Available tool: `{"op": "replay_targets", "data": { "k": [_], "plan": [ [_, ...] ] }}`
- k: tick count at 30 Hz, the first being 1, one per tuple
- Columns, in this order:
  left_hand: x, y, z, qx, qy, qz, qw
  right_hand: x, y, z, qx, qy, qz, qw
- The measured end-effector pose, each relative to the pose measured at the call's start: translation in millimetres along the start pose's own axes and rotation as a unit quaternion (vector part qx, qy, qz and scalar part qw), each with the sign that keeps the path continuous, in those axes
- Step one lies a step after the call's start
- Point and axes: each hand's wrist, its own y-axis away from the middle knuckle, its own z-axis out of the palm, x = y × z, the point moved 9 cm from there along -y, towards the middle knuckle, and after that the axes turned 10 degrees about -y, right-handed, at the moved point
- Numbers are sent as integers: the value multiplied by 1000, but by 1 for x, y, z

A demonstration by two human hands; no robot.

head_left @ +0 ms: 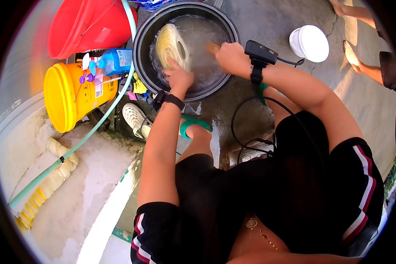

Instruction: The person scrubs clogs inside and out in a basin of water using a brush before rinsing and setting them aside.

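Observation:
A cream-yellow foam clog (166, 44) with ridges and an oval hole leans in the black basin (141, 66), partly in cloudy water. My left hand (179, 78) grips its near end, with the index finger stretched along its surface. At the right of the basin, over the water, my right hand (233, 60) is closed around a tan, brush-like block (213, 47). Motion smears the block, and its underside is hidden. A second cream clog (135, 118) lies on the wet floor near my left foot.
A red bucket (70, 31) and a yellow bucket (59, 99) stand at left, with a blue spray bottle (119, 62) between them. A green hose (92, 131) runs past the basin. A white bucket (310, 43) is at right, near another person's foot (353, 57). Black cable (234, 119) loops below.

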Motion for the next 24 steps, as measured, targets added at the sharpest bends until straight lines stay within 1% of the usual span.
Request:
{"op": "replay_targets", "data": {
  "k": [3,4,5,6,7,8,11,15,18,20,21,22,23,24],
  "plan": [
    [-12,4,-19,-54,133,18,989,-2,8,0,21,-6,-15,1000],
    [-16,1,-20,-14,162,40,986,-3,10,-3,36,2,-19,999],
    [-17,0,-17,-46,265,57,962,-3,10,-6,52,10,-24,998],
    [-16,6,-20,-80,363,74,925,-4,10,-7,51,18,-24,998],
    [-15,16,-21,-113,458,90,877,-6,12,-6,49,26,-25,998],
    [-19,24,-21,-138,510,79,845,-8,13,-6,46,35,-28,998],
    [-15,52,-39,-159,621,135,756,-15,17,-14,101,51,-31,993],
    [-21,69,-47,-136,656,167,723,-26,20,-12,81,96,-57,990],
    [-20,72,-61,-58,661,257,702,-28,19,-7,75,99,-70,990],
    [-25,78,-75,27,627,277,728,-26,16,0,89,86,-64,990],
    [-27,80,-87,72,608,287,737,-27,16,6,92,102,-62,989],
    [-30,78,-95,133,534,298,780,-26,16,12,99,121,-60,986],
    [-37,73,-103,185,490,287,802,-23,12,16,107,142,-56,982],
    [-41,87,-117,230,446,277,819,-19,11,23,103,123,-80,984]
  ]
}}
